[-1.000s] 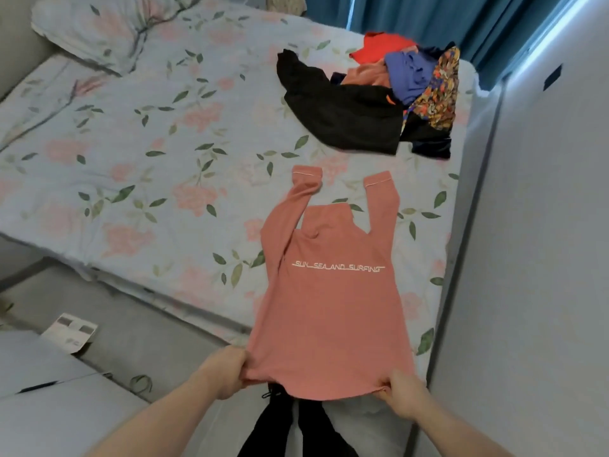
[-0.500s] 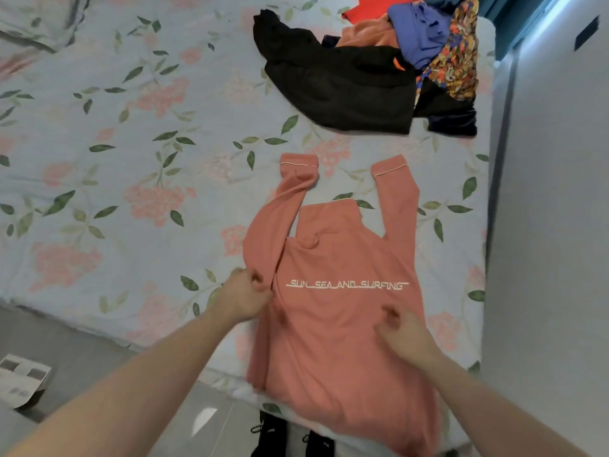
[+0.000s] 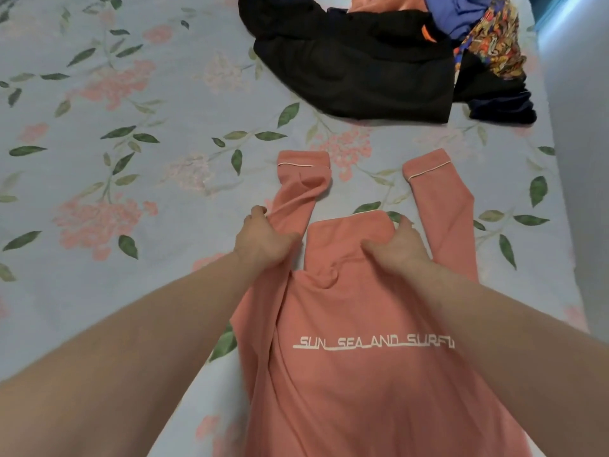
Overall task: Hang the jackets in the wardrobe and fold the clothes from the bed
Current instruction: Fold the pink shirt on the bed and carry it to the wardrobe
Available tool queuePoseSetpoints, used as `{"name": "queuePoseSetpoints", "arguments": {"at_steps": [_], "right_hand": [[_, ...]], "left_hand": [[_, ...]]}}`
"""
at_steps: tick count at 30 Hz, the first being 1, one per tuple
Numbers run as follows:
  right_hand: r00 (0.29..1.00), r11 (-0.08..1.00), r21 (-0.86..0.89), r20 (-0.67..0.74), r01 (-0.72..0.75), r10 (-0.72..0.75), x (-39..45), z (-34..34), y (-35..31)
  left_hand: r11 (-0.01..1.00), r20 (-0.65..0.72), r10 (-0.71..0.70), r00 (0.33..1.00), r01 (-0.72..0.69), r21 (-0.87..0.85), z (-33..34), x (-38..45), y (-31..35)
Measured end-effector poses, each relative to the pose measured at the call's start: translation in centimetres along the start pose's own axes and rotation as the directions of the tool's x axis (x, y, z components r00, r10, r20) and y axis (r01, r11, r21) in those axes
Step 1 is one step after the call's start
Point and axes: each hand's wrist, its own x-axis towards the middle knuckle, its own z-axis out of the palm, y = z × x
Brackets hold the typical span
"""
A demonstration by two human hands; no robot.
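Floral bedsheet (image 3: 138, 179), pale blue with pink blooms and green leaves, fills my view from the left edge to the white wall (image 3: 583, 159) on the right. I note the left hand (image 3: 263, 240) at the left shoulder of the pink top (image 3: 362, 390), fingers curled over the base of the left sleeve (image 3: 298, 192) and gripping the fabric. The top lies flat on the sheet, both sleeves pointing away from me, white lettering across its body. Right of centre, the right hand (image 3: 397, 249) pinches the collar (image 3: 349, 235), thumb on the near side and fingers over the far edge. The right sleeve (image 3: 438, 199) lies straight and untouched. Beyond, upper right, a black garment (image 3: 356, 67) fronts a pile of mixed clothes (image 3: 487, 37).
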Motion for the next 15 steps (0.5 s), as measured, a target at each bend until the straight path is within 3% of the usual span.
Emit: {"name": "queuePoseSetpoints", "arguments": {"at_steps": [6, 10, 15], "right_hand": [[1.0, 0.996, 0.092, -0.021, -0.016, 0.018, 2.7, -0.4, -0.3], [0.994, 0.987, 0.135, -0.074, 0.089, -0.08, 3.5, -2.9, -4.2], [0.98, 0.973, 0.21, -0.191, 0.091, -0.051, 4.4, -7.1, -9.2]], "left_hand": [[0.987, 0.083, 0.035, 0.996, -0.021, -0.162, -0.5, 2.8, 1.3], [0.924, -0.104, 0.09, 0.99, -0.123, -0.362, -5.7, 3.7, 4.4], [0.833, -0.262, 0.129, 0.957, -0.247, -0.495, -13.6, 4.2, 6.6]]}}
